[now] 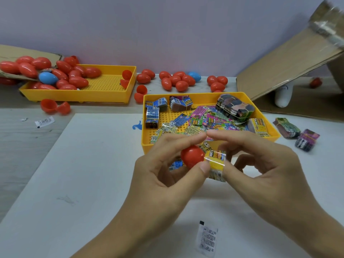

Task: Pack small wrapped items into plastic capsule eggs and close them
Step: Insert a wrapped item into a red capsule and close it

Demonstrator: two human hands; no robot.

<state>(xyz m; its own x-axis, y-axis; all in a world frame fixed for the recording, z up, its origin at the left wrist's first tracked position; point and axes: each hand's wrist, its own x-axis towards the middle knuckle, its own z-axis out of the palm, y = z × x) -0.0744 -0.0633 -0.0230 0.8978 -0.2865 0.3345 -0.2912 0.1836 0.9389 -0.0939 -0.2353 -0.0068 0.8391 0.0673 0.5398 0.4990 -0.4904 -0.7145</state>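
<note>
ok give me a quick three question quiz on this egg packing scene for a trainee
1. True or false: the left hand holds a blue capsule half.
2. Which hand pinches the yellow wrapped packet? A) left B) right C) neither
3. Fill in: the loose wrapped items lie in the near ______ tray.

Key
1. False. It grips a red capsule half.
2. B. The right hand pinches it at the mouth of the red half.
3. Yellow. A second yellow tray at far left holds red eggs and one blue egg.
</note>
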